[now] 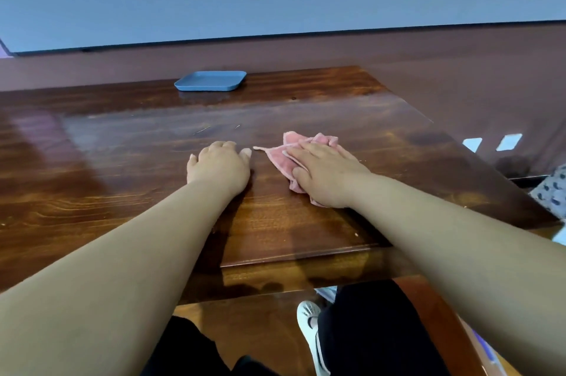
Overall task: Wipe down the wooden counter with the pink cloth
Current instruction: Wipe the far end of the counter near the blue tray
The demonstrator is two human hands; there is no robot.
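A dark, glossy wooden counter (122,185) fills most of the head view. A crumpled pink cloth (309,143) lies on it right of centre. My right hand (324,173) lies flat on top of the cloth with its fingers stretched out, pressing it onto the wood; much of the cloth is hidden under the palm. My left hand (219,166) rests on the bare counter just left of the cloth, fingers bent down at the tips and holding nothing. A small gap of wood separates the two hands.
A blue square tray (211,80) sits at the far edge of the counter, near a blue wall. The counter's right edge runs diagonally past my right arm. Below the near edge are my dark trousers and a white shoe (309,323). Small crumbs dot the wood.
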